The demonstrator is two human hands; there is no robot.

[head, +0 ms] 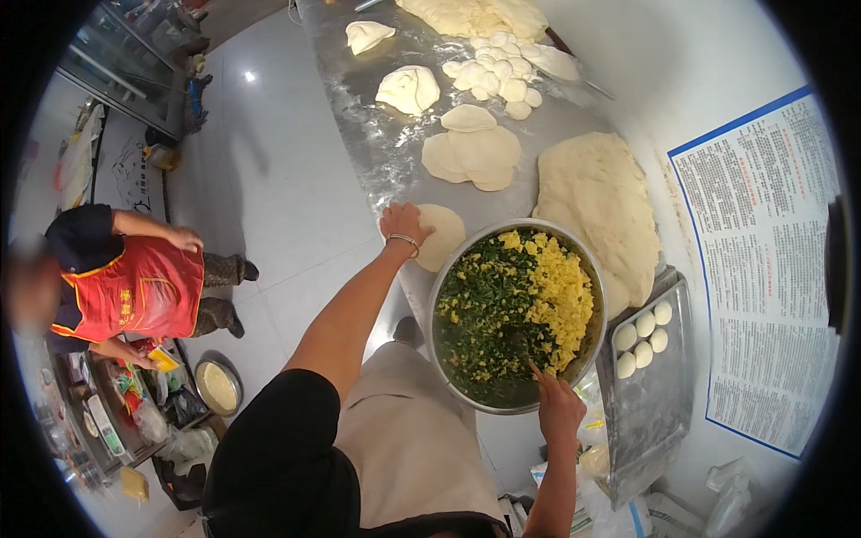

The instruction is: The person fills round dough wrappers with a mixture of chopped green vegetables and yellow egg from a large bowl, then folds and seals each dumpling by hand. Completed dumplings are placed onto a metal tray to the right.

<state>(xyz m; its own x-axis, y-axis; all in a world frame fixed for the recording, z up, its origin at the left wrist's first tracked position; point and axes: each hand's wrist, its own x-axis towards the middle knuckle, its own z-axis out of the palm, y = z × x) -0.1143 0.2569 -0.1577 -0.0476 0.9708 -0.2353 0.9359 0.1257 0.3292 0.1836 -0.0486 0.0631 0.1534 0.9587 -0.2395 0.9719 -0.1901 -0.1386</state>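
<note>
My left hand (403, 225) rests on the left edge of a flat dough round (440, 237) at the table's near edge; whether its fingers grip the dough cannot be told. My right hand (560, 407) is closed on the handle of a spoon (521, 346), whose head sinks into the filling. A big steel bowl (437, 296) holds this filling: chopped greens (481, 316) at the left and yellow scrambled egg (562, 296) at the right. Beyond the left hand lie overlapping dough rounds (471, 155).
A large dough slab (595, 202) lies behind the bowl. Small dough pieces (494, 70), dough lumps (409, 89) and more dough (481, 15) cover the far table (377, 155). At right, a metal tray (649, 403) carries several dough balls. A person in a red apron (144, 286) stands at left.
</note>
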